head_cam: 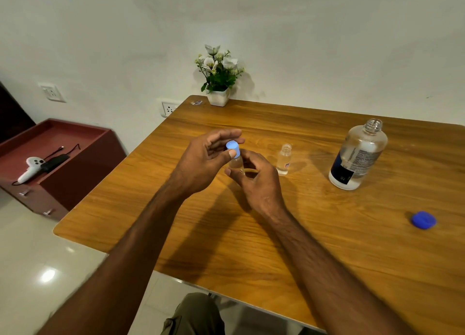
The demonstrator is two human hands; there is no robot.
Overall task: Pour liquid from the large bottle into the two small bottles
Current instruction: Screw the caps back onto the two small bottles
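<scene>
Wood-grain table (276, 246) against a white wall. Left hand (201, 163) pinches a light-blue cap (232, 149) atop the small clear bottle (236, 162); right hand (259, 181) grips its upright body. Just right: second small bottle (284, 159), uncapped. Farther right: large clear bottle (358, 156), open, nearer the right hand. Dark-blue cap (424, 220) lies apart.

Two small bottles (236, 162) (284, 159), one large bottle (358, 156)

Small bottle (284, 160) left of large bottle (358, 156) — both on table (314, 246).
</scene>
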